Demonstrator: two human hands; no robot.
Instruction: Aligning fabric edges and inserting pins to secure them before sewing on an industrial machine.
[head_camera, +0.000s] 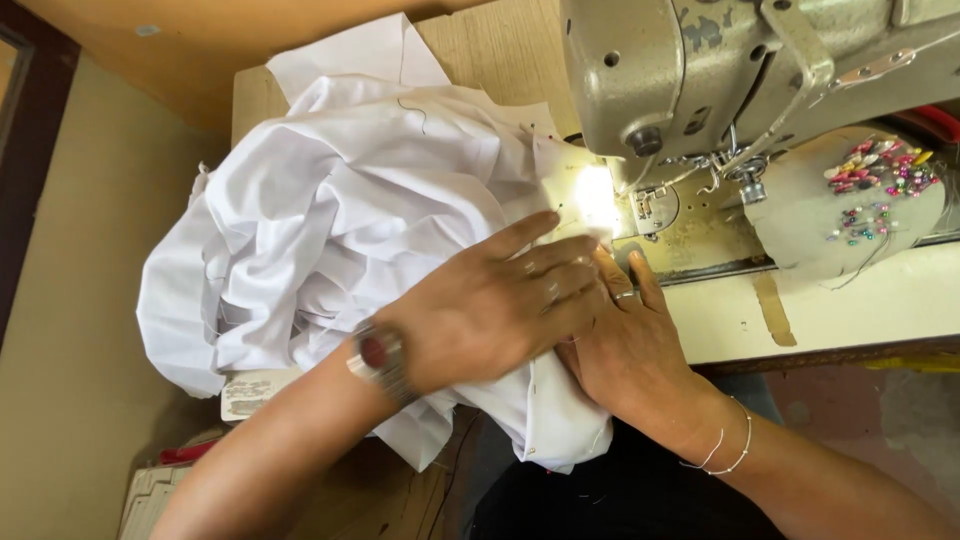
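Both hands, left hand (490, 310) and right hand (625, 345), press flat, fingers spread, on the white garment (330, 220) at the sewing machine (700, 90) needle, most fabric still bunched unsewn on the table (490, 50).

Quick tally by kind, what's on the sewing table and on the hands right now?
Bunched white cloth garment: 1
Grey-green metal sewing machine: 1
Grey pad stuck with coloured-head pins: 1
Hands, left and right: 2
Silver wristwatch with red face: 1
Thin silver wrist bangles: 2
Total: 8
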